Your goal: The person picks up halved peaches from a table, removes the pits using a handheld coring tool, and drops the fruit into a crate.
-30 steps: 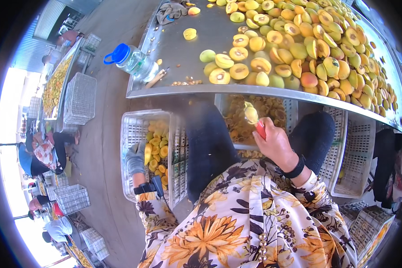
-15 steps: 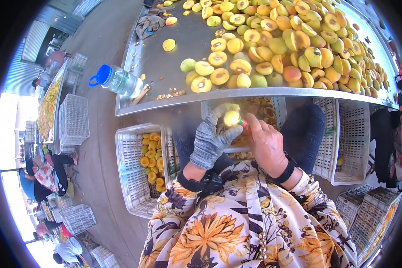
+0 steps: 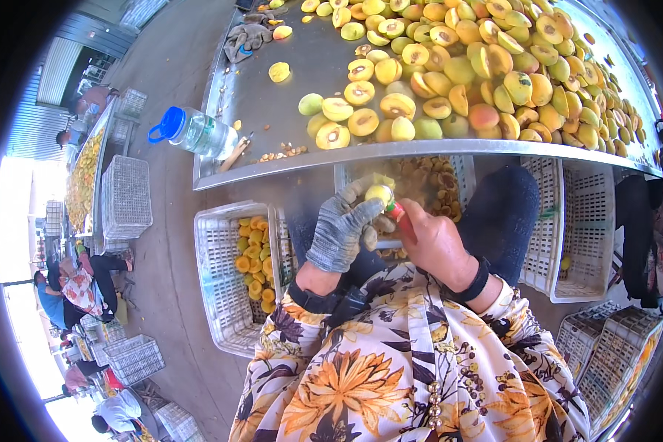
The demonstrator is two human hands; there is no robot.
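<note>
My left hand (image 3: pixel 337 234), in a grey knitted glove, is closed around a yellow apricot half (image 3: pixel 380 194) just past the table's near edge. My bare right hand (image 3: pixel 440 249) grips a small tool with a red and green handle (image 3: pixel 398 211). The tool's tip meets the apricot, and its working end is hidden there. Below the hands, between my knees, a crate (image 3: pixel 460 177) holds brownish-orange fruit pieces. On the metal table (image 3: pixel 272 110) ahead lies a large heap of halved apricots (image 3: pixel 449 70), several with pits showing.
A crate (image 3: pixel 225 295) of orange fruit halves stands at my left; stacked white crates (image 3: pixel 586 228) stand at my right. On the table's left are a blue-capped water bottle (image 3: pixel 199 132), grey gloves (image 3: pixel 247 38) and loose pits (image 3: pixel 283 153). Other people work at the far left.
The tool's red and green handle shows more now, as my right hand has shifted slightly down and turned. My left hand still holds the apricot half, moved slightly left.
</note>
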